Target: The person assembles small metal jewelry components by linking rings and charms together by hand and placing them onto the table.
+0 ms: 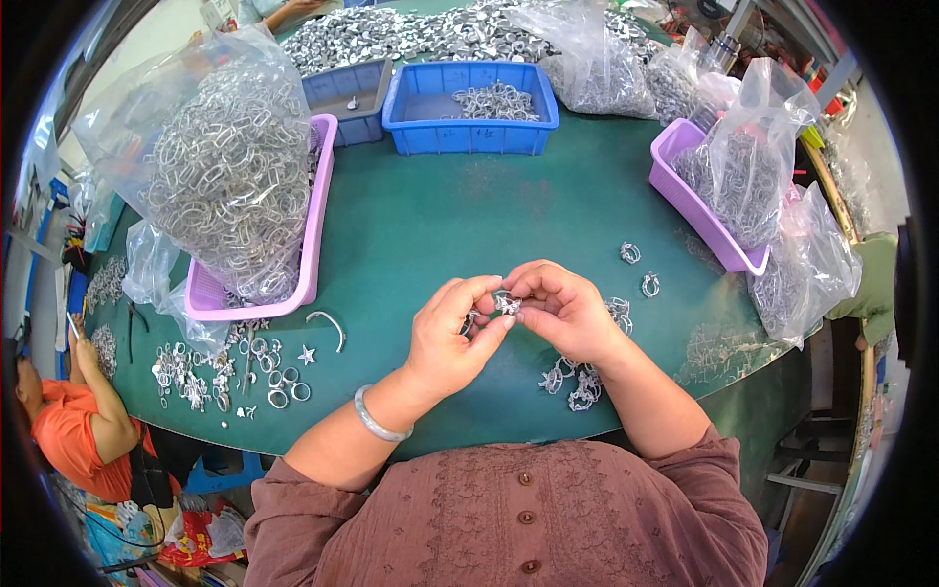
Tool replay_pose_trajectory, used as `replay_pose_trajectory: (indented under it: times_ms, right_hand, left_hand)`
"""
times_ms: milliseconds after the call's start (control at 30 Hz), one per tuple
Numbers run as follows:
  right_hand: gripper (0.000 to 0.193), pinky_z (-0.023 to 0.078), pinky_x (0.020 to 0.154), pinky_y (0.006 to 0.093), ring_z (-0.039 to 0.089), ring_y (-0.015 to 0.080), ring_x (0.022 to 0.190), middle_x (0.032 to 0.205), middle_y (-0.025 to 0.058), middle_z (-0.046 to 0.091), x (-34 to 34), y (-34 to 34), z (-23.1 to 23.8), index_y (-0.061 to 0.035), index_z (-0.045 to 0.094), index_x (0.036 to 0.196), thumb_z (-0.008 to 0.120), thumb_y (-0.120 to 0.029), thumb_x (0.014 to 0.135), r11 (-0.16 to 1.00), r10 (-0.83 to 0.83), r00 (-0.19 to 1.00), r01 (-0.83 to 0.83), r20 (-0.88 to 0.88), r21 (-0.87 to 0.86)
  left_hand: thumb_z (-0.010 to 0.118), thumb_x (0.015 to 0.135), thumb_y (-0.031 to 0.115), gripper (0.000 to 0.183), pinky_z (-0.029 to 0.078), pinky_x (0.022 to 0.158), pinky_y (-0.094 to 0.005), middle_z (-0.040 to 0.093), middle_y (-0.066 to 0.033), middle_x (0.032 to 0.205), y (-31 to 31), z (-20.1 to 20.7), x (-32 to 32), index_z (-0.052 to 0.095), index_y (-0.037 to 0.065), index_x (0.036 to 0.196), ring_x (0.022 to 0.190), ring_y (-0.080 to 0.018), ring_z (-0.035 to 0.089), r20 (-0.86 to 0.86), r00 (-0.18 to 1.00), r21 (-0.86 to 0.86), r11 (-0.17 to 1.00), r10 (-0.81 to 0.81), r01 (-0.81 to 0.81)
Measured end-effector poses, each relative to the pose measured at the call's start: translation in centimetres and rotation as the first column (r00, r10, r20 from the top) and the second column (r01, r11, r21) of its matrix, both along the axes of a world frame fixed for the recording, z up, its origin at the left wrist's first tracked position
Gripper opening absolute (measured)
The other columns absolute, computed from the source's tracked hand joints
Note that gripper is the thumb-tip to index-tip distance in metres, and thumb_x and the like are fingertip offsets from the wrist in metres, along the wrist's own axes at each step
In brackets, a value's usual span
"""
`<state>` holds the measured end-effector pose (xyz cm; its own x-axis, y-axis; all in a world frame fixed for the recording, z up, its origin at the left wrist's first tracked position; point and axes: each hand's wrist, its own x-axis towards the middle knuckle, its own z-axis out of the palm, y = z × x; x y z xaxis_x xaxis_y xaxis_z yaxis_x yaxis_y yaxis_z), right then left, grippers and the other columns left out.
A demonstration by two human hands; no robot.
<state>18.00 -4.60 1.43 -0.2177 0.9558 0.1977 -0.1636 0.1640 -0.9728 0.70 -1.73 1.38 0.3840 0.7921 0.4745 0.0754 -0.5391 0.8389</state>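
Over the green table (pixel 430 225), my left hand (pixel 450 338) and my right hand (pixel 567 311) meet fingertip to fingertip. Both pinch a small silvery metal piece (pixel 507 304) with a knobbly, star-like front; its exact kind is too small to make out. Part of a ring-shaped metal bit (pixel 469 321) shows between my left fingers. Beside and partly behind my right forearm lie linked clusters of silvery rings (pixel 585 388). Two more ring-shaped pieces (pixel 630 252) rest beyond my right hand. Loose rings (pixel 278 397), a star-shaped piece (pixel 307 354) and a curved strip (pixel 333 328) lie to the left.
A purple basket (pixel 322 215) at left holds a large clear bag of metal loops (pixel 225 176). Blue (pixel 469 140) and grey (pixel 364 129) bins stand at the back, before heaped metal parts (pixel 411 39). Another purple basket (pixel 699 220) is at right. Someone in orange (pixel 88 440) works at far left.
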Motion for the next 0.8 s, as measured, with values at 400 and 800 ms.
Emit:
replay_pose_trajectory:
  times_ms: [400,800]
  right_hand:
    - [0.018,0.047,0.084,0.0278,0.056,0.0153,0.096,0.104,0.0088,0.051,-0.04,0.09,-0.15,0.0031,0.05,0.096,0.05,0.012,0.08,1.0,0.003,1.0,-0.003,-0.016,-0.004]
    - [0.015,0.048,0.082,0.0273,0.056,0.0145,0.093,0.101,0.0085,0.052,-0.04,0.05,-0.02,0.0035,0.051,0.093,0.052,0.01,0.08,1.0,-0.03,0.999,0.03,0.025,-0.004]
  left_hand:
    - [0.069,0.072,0.001,0.029,0.043,0.057,-0.0201,0.054,-0.0025,0.077,-0.09,0.12,0.03,0.057,0.001,0.098,0.065,-0.0074,0.05,0.013,1.0,-0.054,0.998,0.011,-0.01]
    - [0.069,0.073,0.004,0.019,0.042,0.057,-0.0203,0.055,-0.002,0.075,0.04,0.27,0.05,0.059,0.003,0.088,0.065,-0.0074,0.051,0.006,1.0,-0.092,0.996,0.022,-0.021]
